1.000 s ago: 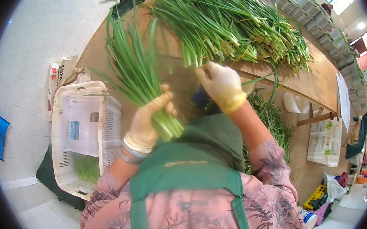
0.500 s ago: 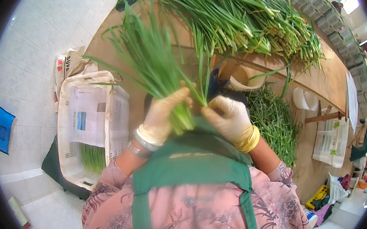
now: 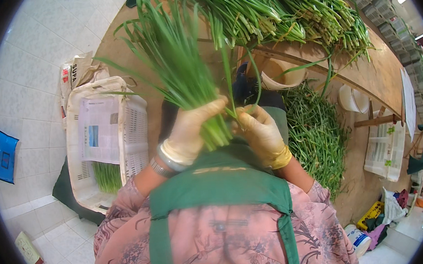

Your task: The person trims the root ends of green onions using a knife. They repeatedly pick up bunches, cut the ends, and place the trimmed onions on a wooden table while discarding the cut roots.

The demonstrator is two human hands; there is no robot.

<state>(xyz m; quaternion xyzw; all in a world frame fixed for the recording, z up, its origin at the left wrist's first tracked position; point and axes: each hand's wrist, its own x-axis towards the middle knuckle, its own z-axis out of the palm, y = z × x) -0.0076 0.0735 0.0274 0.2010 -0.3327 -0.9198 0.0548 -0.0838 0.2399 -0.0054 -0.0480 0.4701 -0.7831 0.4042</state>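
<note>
A bunch of green garlic chives (image 3: pixel 176 60) is gripped near its pale cut ends by my gloved left hand (image 3: pixel 191 128), the leaves fanning up and away from me. Close beside it, my gloved right hand (image 3: pixel 260 130) pinches the lower end of a loose chive stalk (image 3: pixel 229 76), its thin leaves standing up between the hands. Both hands are in front of my green apron (image 3: pixel 220 176). Beyond them, a large heap of chives (image 3: pixel 281 12) lies on a wooden table (image 3: pixel 384 83), stalk ends toward me.
At my left stands a white plastic crate (image 3: pixel 77 167) holding a paper sheet (image 3: pixel 99 126) and upright chives (image 3: pixel 107 177). To the right, leafy trimmings (image 3: pixel 316 138) pile on the floor below the table, near a white bucket (image 3: pixel 281 74) and another bucket (image 3: pixel 353 98).
My right hand has come slightly nearer the bunch, its fingers pinched at the stalk's base. The stalk's leaves have spread apart. The bunch stays in my left hand.
</note>
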